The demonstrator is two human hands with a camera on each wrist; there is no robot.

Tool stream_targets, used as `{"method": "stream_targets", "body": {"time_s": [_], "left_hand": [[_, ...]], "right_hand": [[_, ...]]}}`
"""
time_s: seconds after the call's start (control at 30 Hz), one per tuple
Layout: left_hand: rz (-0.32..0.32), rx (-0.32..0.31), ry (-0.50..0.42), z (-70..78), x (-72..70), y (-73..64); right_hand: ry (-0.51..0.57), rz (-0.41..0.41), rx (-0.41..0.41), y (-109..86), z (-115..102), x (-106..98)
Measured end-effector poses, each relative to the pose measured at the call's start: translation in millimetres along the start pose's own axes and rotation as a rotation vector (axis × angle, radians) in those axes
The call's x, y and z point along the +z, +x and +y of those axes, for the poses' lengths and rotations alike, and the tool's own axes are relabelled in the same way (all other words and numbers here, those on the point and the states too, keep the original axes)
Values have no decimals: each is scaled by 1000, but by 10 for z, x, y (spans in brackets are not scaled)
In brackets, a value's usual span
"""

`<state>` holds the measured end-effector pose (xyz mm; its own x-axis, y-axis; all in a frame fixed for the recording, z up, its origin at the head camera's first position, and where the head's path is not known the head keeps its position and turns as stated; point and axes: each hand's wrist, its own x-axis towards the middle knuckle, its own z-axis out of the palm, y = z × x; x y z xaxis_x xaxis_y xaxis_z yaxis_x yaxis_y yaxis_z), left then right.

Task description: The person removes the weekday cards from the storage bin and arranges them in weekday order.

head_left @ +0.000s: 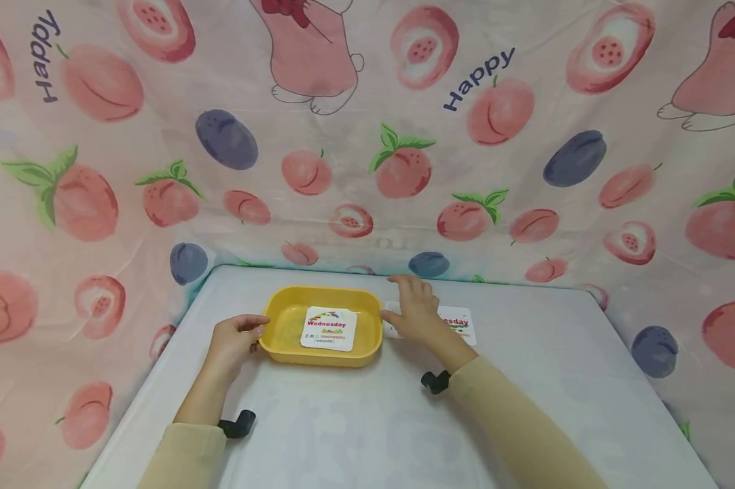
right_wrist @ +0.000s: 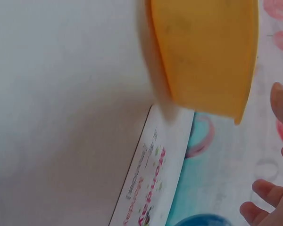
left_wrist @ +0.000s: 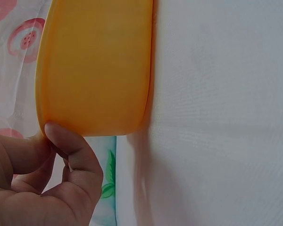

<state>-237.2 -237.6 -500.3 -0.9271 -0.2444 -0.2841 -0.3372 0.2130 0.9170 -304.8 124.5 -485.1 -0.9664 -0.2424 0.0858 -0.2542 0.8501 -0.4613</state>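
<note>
A shallow yellow plastic tray stands on the white table, with a white card reading "Wednesday" lying face up inside. The left hand pinches the tray's left end at the rim; its thumb lies against the outer wall in the left wrist view. Beyond the tray's right end is the right hand, fingers spread and relaxed, holding nothing. Under and beside that hand lie white printed cards, partly hidden by it. In the right wrist view, a printed card lies by the tray wall, the fingers apart from both.
A fruit-patterned cloth hangs behind and beside the white table. Black wrist devices sit at both sleeve cuffs. The table's back edge runs close behind the tray and cards.
</note>
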Motion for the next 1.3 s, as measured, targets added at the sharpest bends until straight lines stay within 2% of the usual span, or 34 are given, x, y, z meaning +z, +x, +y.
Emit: {"method": "stream_targets", "body": {"time_s": [0.23,0.97,1.3], "left_hand": [[-2,-2,7,4,-5,3],[6,-11,-15,36,9,0],[6,-4,-9,49,14,-12]], "right_hand": [[37,13,-40,-44,-192,56],[-13,-22,-123,-22,-578,210],[-19,-84,-126,11,-695,325]]}}
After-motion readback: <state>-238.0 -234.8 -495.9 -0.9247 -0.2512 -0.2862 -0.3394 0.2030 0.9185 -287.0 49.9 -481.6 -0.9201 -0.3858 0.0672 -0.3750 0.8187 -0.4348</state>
